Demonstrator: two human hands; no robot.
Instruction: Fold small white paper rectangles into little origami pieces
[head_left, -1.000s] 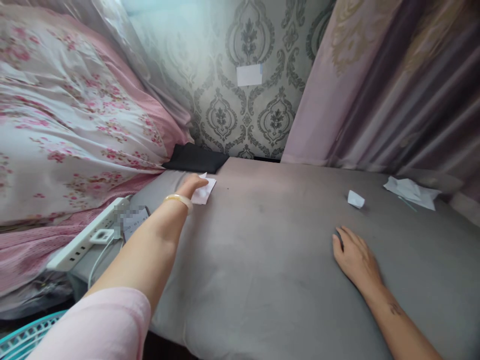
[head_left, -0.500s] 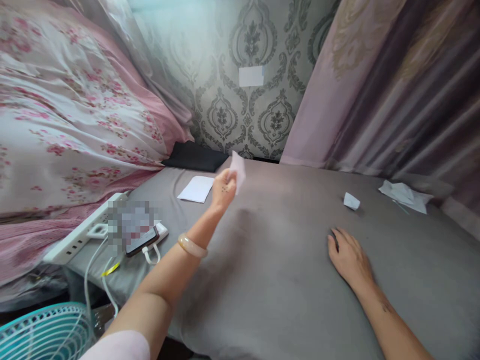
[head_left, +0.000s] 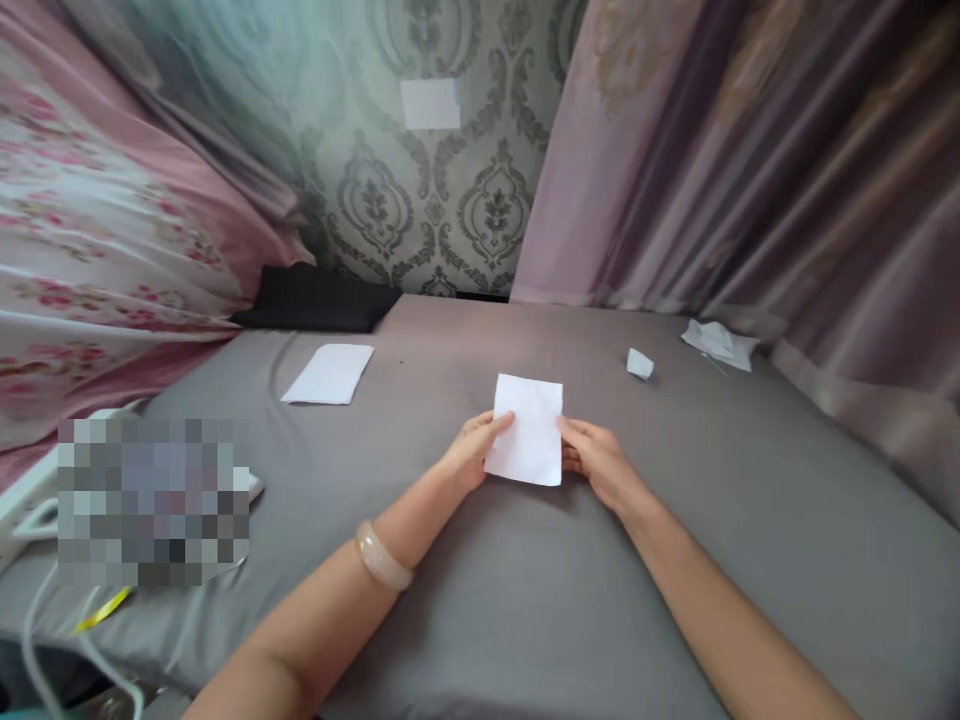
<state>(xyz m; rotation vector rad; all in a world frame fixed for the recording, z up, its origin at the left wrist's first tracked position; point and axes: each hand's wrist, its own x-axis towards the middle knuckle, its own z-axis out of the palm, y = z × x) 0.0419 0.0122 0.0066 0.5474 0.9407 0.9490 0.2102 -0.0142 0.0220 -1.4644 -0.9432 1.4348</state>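
I am holding a white paper sheet [head_left: 529, 430] between my two hands, over a grey padded surface [head_left: 720, 560], and I cannot tell whether its near edge is touching the fabric. My left grip [head_left: 472, 450] is clamping the sheet's left edge, with the fingertips [head_left: 504, 421] pressing on its face. My right grip [head_left: 596, 460] is closing on the right edge from the other side. The sheet's far edge and corners are standing free of both grips.

Grey fabric is stretching away on every side of the sheet. To my left, well apart from the left grip, a second white sheet [head_left: 328, 374] is lying flat, its far edge near a black cushion [head_left: 315, 305]. Beyond my right grip, a small paper scrap [head_left: 640, 363] and a crumpled tissue [head_left: 718, 344] are sitting toward the far edge, where the surface is meeting a mauve curtain [head_left: 675, 150]. A jade-like bangle [head_left: 382, 556] is circling my left forearm. At the left edge, a pixelated patch [head_left: 150, 500] is hiding whatever lies beneath it.
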